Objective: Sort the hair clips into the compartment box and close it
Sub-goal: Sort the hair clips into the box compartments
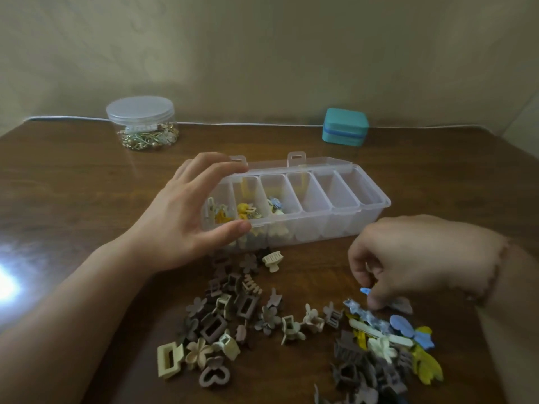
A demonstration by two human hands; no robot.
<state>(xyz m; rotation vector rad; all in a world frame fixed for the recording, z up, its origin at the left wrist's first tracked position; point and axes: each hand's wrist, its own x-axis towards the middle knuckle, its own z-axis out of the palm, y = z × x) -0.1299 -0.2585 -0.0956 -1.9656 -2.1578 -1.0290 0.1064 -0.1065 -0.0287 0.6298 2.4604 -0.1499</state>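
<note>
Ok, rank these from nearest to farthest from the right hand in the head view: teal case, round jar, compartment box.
From the right hand:
1. Compartment box, just beyond it.
2. Teal case, at the table's far edge.
3. Round jar, far left corner.

A home: wooden table (87, 185) against a plain wall, trinket jar (142, 123), teal case (345, 126).

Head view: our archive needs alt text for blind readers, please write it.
A person's left hand grips the end of an open clear compartment box on a wooden table, while the right hand pinches a small blue clip above scattered hair clips.
</note>
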